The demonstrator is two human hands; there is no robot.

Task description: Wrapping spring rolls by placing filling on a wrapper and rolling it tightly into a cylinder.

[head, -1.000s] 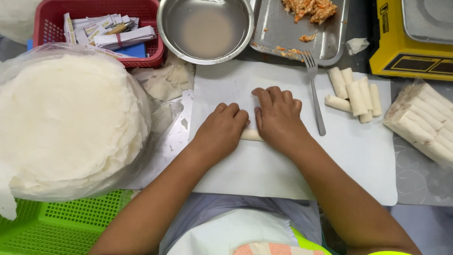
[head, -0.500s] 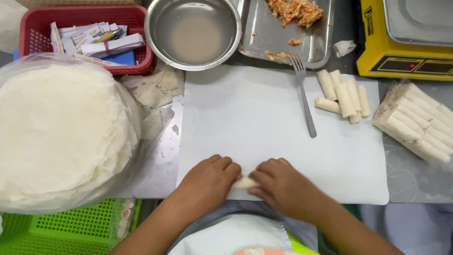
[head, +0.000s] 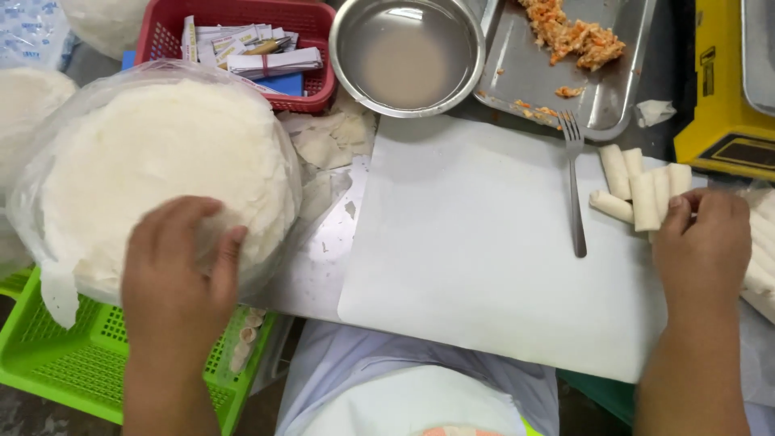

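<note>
Left hand (head: 182, 270), head view: fingers spread flat and open on the round stack of thin white wrapper sheets (head: 157, 169) in its clear plastic bag, left of the white rectangular cutting board (head: 476, 258). Right hand (head: 701, 246): fingers curled beside the small pile of pale rolled cylinders (head: 638, 190) at the board's right edge; whether it grips one cannot be told. Risk: the sheets look papery and brittle, so a careless pinch could tear one or lift several together. A steel fork (head: 575, 186) lies nearby.

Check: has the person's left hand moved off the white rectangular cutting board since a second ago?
Yes. The left hand went left, off the white cutting board, onto the bagged stack of round wrappers.
</note>
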